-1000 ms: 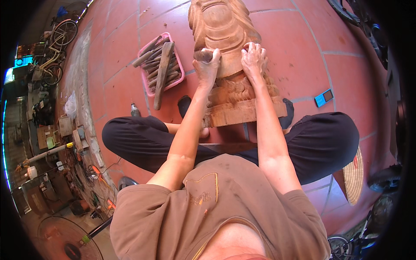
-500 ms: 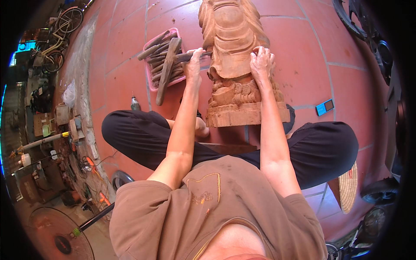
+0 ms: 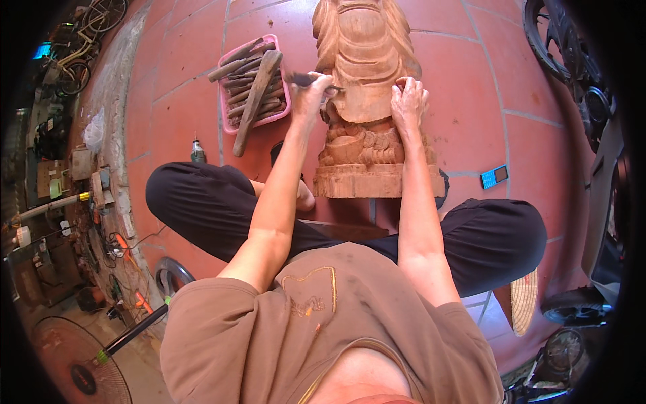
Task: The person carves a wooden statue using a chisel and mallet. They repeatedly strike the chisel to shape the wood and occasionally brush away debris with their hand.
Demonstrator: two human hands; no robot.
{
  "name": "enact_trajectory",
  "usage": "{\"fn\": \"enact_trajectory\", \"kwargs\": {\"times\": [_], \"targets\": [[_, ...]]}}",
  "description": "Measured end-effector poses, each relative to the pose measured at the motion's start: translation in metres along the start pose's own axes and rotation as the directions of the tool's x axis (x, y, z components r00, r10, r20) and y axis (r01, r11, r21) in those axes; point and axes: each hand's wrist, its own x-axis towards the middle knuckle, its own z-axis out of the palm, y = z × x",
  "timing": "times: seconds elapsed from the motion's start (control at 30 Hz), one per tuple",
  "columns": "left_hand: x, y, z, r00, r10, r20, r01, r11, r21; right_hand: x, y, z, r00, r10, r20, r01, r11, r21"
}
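On the red tiled floor (image 3: 182, 108), between crossed legs: wooden statue (image 3: 367, 87), upright. Left hand (image 3: 311, 94), grip pinching a dark chisel (image 3: 303, 79) against the carving's side; right hand (image 3: 408, 101), fingers pressed flat, steadying it. Pink tray (image 3: 225, 118) of tools kept within reach, left.

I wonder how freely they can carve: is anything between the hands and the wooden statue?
Nothing visible. The left hand holds a chisel against the wooden statue, and the right hand rests directly on it.
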Motion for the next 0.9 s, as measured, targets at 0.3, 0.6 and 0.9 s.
{"fn": "enact_trajectory", "kwargs": {"times": [0.3, 0.6, 0.9], "targets": [[0.003, -0.021, -0.006, 0.999, -0.020, -0.027, 0.017, 0.992, -0.122, -0.002, -0.004, 0.001, 1.000, -0.013, -0.002, 0.013, 1.000, 0.023], [-0.003, 0.010, -0.018, 0.979, -0.064, 0.196, 0.065, 0.998, 0.001, 0.000, -0.001, 0.002, 1.000, -0.028, -0.011, 0.029, 0.999, 0.032], [0.006, -0.017, -0.013, 1.000, -0.007, -0.024, 0.005, 0.995, -0.101, -0.001, -0.004, 0.000, 0.999, -0.035, 0.004, 0.035, 0.999, 0.036]]}}
